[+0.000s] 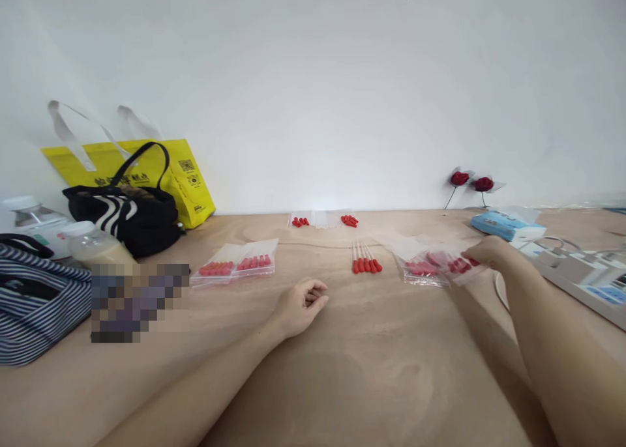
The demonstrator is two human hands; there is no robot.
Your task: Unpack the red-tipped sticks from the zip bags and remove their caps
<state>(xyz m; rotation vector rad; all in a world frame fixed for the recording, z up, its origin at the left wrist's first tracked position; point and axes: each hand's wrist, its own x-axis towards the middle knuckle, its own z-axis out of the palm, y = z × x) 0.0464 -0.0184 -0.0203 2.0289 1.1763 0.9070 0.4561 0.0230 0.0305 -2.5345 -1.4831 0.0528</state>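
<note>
My left hand (304,305) rests on the table with fingers loosely curled and thumb apart, holding nothing. Beyond it to the right lies a small row of white sticks with red bulb-shaped ends (366,264). My right hand (490,251) reaches to the right side and pinches the edge of a clear plastic zip bag (467,272) with red-ended pieces inside. That bag overlaps other clear bags (423,274) of the same pieces. Left of my left hand, two groups of filled zip bags (215,269) (257,262) lie side by side. My right fingertips are partly hidden.
Against the wall lie flat clear bags (320,219) with red pieces. A yellow tote (193,193), a black bag (147,219), bottles (100,245) and a striped bag (39,310) stand left. Tissues (506,225), a power strip (596,287) and two red roses (483,184) are at right.
</note>
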